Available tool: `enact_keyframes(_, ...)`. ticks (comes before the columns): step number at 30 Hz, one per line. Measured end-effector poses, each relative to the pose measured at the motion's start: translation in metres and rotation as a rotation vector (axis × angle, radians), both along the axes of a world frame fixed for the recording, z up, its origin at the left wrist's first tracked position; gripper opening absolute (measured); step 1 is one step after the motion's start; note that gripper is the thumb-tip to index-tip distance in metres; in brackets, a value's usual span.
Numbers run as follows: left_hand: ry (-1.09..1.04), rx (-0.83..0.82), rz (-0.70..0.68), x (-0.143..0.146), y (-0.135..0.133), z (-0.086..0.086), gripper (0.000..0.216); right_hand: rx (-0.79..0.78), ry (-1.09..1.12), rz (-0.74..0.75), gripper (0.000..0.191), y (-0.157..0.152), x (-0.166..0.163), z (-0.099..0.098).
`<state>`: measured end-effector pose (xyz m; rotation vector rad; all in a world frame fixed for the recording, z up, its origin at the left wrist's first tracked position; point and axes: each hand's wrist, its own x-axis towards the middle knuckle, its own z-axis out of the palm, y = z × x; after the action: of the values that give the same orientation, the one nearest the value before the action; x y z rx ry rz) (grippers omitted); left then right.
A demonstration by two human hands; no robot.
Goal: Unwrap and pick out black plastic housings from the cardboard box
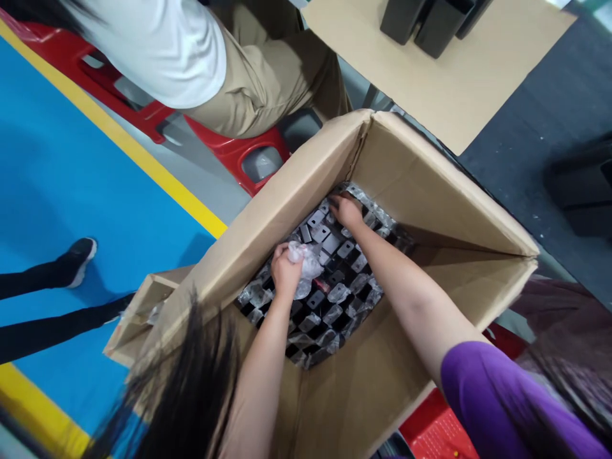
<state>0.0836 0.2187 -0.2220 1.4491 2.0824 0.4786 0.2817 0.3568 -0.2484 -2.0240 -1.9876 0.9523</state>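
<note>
Both my arms reach down into a deep cardboard box (363, 408). Rows of small black and grey pieces (337, 277), several of them wrapped in clear plastic, cover its bottom in a checkered pattern. My left hand (285, 271) is closed around a crumpled wad of clear plastic wrap (306, 262), held above the pieces. Near the box's far corner, my right hand (348, 211) has its fingers bent down among the pieces. What those fingertips grip is too small and dark to make out.
A seated person in tan trousers (258, 83) is beyond the box, on a red stool (229, 150). Black bins (440, 25) stand on a cardboard-covered table (430, 95). A smaller carton (138, 319) sits at the left, near another person's legs (62, 322).
</note>
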Motion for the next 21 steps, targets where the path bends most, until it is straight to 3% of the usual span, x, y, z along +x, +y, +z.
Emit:
enact_keyframes(8,-0.046,-0.007,-0.021,0.002,0.003,0.000,0.017,-0.055,-0.001,0.057,0.026,0.012,0.002,0.000)
enact_keyframes(12,-0.010,-0.077,-0.014,0.011,0.012,0.006,0.013,-0.131,0.107,0.101,0.018,0.022,0.011,0.009)
enact_keyframes(15,0.018,-0.119,-0.039,0.023,0.029,0.010,0.036,-0.201,0.223,0.131,0.021,0.025,0.016,0.018)
enact_keyframes(18,0.023,-0.125,-0.163,0.041,0.053,0.009,0.061,-0.264,0.316,0.155,0.018,0.023,0.019,0.025)
enact_keyframes(21,0.047,-0.098,-0.248,0.058,0.076,0.003,0.051,-0.306,0.388,0.179,0.015,0.017,0.020,0.027)
